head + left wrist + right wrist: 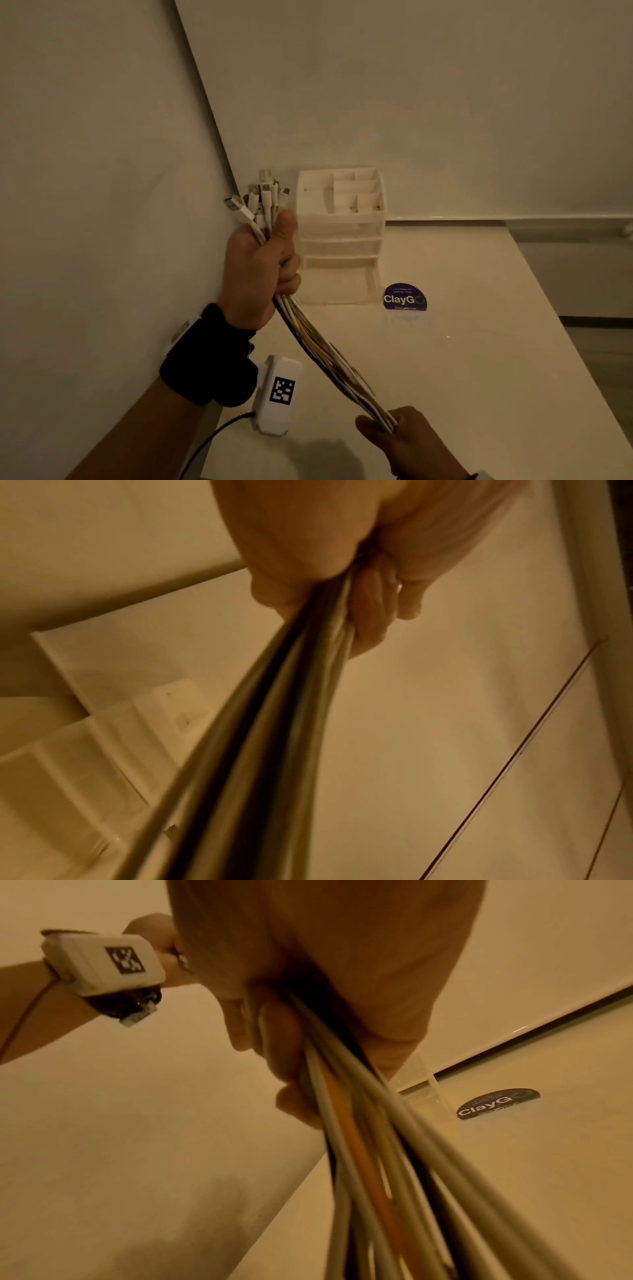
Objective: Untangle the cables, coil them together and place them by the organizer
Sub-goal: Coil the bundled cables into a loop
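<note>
A bundle of several cables (pixel 329 356), mostly white with one yellow and one black, runs taut between my two hands above the table. My left hand (pixel 267 260) grips the bundle in a fist near its upper end, and the white plug ends (pixel 260 198) fan out above the thumb. My right hand (pixel 390 428) grips the bundle lower down, near the bottom of the head view. The white organizer (pixel 342 219) stands just right of my left hand, against the wall. The left wrist view shows my left hand (pixel 325 569) around the cables (pixel 274 723). The right wrist view shows my right hand (pixel 308 1015) closed on the cables (pixel 377 1150).
The white table (pixel 479 359) stretches to the right, its edge running down the right side. A round dark ClayGo sticker (pixel 405 297) lies on it in front of the organizer. Walls close the corner at the left and behind. A wired camera box (pixel 279 394) hangs on my left wrist.
</note>
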